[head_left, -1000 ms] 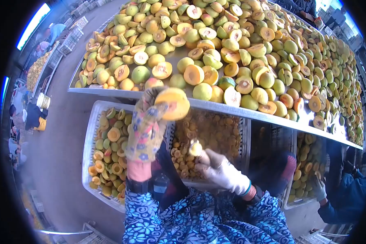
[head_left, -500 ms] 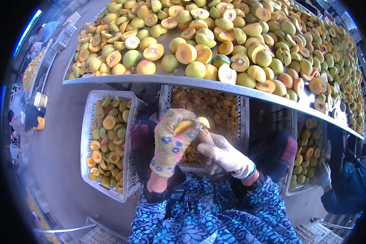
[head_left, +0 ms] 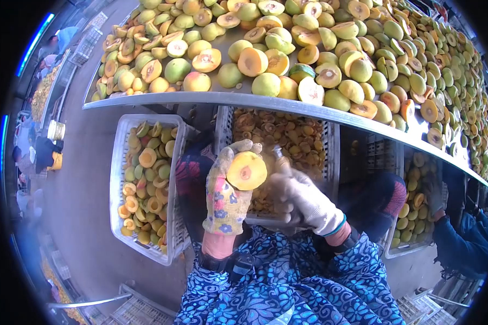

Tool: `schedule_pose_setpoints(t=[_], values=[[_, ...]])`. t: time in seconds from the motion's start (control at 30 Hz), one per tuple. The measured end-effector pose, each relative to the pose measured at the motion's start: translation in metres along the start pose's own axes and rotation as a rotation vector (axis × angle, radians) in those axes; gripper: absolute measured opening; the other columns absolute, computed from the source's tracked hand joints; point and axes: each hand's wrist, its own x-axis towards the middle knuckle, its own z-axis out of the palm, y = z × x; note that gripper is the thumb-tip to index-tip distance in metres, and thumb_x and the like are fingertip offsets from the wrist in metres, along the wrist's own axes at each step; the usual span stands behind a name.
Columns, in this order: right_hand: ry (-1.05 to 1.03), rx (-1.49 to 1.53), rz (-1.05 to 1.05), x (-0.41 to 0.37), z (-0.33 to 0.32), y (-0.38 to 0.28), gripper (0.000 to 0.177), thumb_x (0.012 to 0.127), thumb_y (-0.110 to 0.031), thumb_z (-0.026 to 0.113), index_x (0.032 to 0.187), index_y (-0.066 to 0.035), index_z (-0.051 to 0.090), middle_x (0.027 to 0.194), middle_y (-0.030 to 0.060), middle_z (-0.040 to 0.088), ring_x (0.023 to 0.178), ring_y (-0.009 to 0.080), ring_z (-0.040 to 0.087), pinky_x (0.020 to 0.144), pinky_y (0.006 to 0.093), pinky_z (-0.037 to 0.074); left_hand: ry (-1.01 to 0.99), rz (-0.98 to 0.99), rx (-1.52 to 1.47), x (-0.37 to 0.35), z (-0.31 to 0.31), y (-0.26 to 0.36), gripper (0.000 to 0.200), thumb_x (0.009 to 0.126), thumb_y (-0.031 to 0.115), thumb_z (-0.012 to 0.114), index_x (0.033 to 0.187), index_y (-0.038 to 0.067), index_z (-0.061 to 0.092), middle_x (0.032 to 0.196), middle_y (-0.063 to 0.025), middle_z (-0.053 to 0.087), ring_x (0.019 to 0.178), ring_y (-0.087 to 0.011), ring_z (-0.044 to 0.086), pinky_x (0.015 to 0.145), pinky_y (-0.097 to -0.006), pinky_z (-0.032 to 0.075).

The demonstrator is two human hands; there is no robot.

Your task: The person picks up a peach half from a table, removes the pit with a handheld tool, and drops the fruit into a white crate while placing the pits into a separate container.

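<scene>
Holding a peach half [head_left: 246, 170] in the left hand [head_left: 226, 197], fingers curled round it, cut face up, above the middle crate [head_left: 329, 162] under the counter [head_left: 200, 99]. Clenched in the right hand [head_left: 305, 201]: a slim, blurred tool [head_left: 279, 155], tip just beside the fruit. Might skid off wet, rounded flesh into thin knitted glove, or pop the half loose. Velvety skin, orange flesh, reddish centre; white plastic lattice.

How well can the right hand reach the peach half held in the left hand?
Probably yes: the right hand is close beside the peach half, its cut face uncovered; the left hand holds it from behind.
</scene>
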Motion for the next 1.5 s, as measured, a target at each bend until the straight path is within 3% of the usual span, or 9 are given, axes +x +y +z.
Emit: schedule_pose_setpoints(t=[0.23, 0.4, 0.73, 0.97, 1.1, 1.13, 1.17, 1.37, 1.5], values=[[0.025, -0.697, -0.638, -0.016, 0.027, -0.004, 0.023, 0.094, -0.022, 0.063, 0.098, -0.002, 0.052, 0.072, 0.0113, 0.062, 0.063, 0.0195, 0.064, 0.059, 0.0344, 0.049, -0.004, 0.176, 0.196, -0.013, 0.023, 0.008, 0.042, 0.098, 0.036, 0.053, 0.117, -0.001, 0.059, 0.114, -0.0145, 0.063, 0.105, -0.021, 0.061, 0.094, -0.0335, 0.049], [0.049, -0.74, -0.619, -0.012, 0.023, 0.005, 0.027, 0.094, -0.027, 0.064, 0.096, -0.002, 0.052, 0.07, 0.016, 0.062, 0.062, 0.0307, 0.065, 0.058, 0.0376, 0.049, 0.008, 0.269, 0.406, -0.021, 0.037, 0.002, 0.038, 0.098, 0.033, 0.054, 0.116, 0.001, 0.06, 0.114, -0.0114, 0.063, 0.104, -0.0175, 0.06, 0.093, -0.0318, 0.048], [-0.05, -0.598, -0.477, -0.014, 0.015, 0.006, 0.031, 0.095, -0.029, 0.062, 0.104, 0.0, 0.056, 0.083, 0.0168, 0.062, 0.075, 0.0223, 0.062, 0.068, 0.0359, 0.048, -0.027, 0.634, 0.669, -0.015, 0.037, -0.014, 0.025, 0.097, 0.025, 0.053, 0.101, 0.002, 0.061, 0.102, -0.0081, 0.064, 0.091, -0.0123, 0.058, 0.083, -0.0279, 0.046], [-0.247, -0.64, -0.333, -0.005, 0.001, -0.009, 0.033, 0.095, -0.029, 0.058, 0.111, 0.001, 0.057, 0.091, 0.0102, 0.063, 0.079, 0.0163, 0.059, 0.072, 0.0336, 0.049, -0.143, 0.457, 0.831, -0.002, 0.033, 0.002, 0.022, 0.096, 0.022, 0.056, 0.091, 0.002, 0.061, 0.087, -0.0047, 0.063, 0.071, -0.0069, 0.055, 0.065, -0.0221, 0.044], [-0.289, -0.63, -0.474, -0.002, 0.003, 0.002, 0.033, 0.096, -0.031, 0.058, 0.108, -0.001, 0.059, 0.078, 0.0068, 0.06, 0.068, 0.0144, 0.058, 0.062, 0.0288, 0.048, -0.363, -0.087, 0.691, 0.007, 0.028, 0.026, 0.02, 0.094, 0.022, 0.06, 0.088, 0.003, 0.06, 0.084, -0.0031, 0.064, 0.071, -0.0068, 0.055, 0.064, -0.0218, 0.044], [-0.339, -0.524, -0.24, -0.007, 0.002, -0.002, 0.035, 0.095, -0.034, 0.059, 0.108, -0.001, 0.057, 0.075, 0.0053, 0.058, 0.063, 0.0124, 0.056, 0.056, 0.0273, 0.047, -0.359, -0.18, 0.708, 0.008, 0.029, 0.032, 0.026, 0.094, 0.026, 0.059, 0.095, 0.001, 0.063, 0.092, -0.0068, 0.066, 0.079, -0.0098, 0.059, 0.069, -0.023, 0.048], [-0.384, -0.414, -0.007, -0.011, 0.005, -0.007, 0.038, 0.095, -0.037, 0.06, 0.109, -0.001, 0.055, 0.072, 0.0039, 0.056, 0.057, 0.0103, 0.054, 0.05, 0.0258, 0.047, -0.358, -0.175, 0.711, 0.005, 0.031, 0.033, 0.026, 0.094, 0.026, 0.059, 0.095, 0.001, 0.063, 0.092, -0.0068, 0.066, 0.079, -0.0098, 0.059, 0.069, -0.023, 0.048], [-0.537, -0.215, -0.131, -0.006, 0.002, 0.003, 0.048, 0.092, -0.047, 0.061, 0.107, -0.001, 0.053, 0.069, 0.0004, 0.052, 0.051, 0.0073, 0.052, 0.043, 0.0217, 0.044, -0.304, 0.436, 0.693, -0.016, 0.018, 0.012, 0.053, 0.097, 0.046, 0.056, 0.101, -0.006, 0.065, 0.111, -0.0165, 0.065, 0.093, -0.0222, 0.068, 0.078, -0.0315, 0.058], [-0.511, -0.358, -0.033, -0.009, 0.002, 0.0, 0.046, 0.092, -0.047, 0.06, 0.103, -0.002, 0.052, 0.068, 0.0002, 0.052, 0.049, 0.0062, 0.051, 0.043, 0.021, 0.044, -0.17, 0.247, 0.799, -0.014, 0.018, 0.019, 0.032, 0.097, 0.025, 0.062, 0.092, -0.006, 0.071, 0.088, -0.011, 0.071, 0.077, -0.0151, 0.067, 0.069, -0.0272, 0.053]])
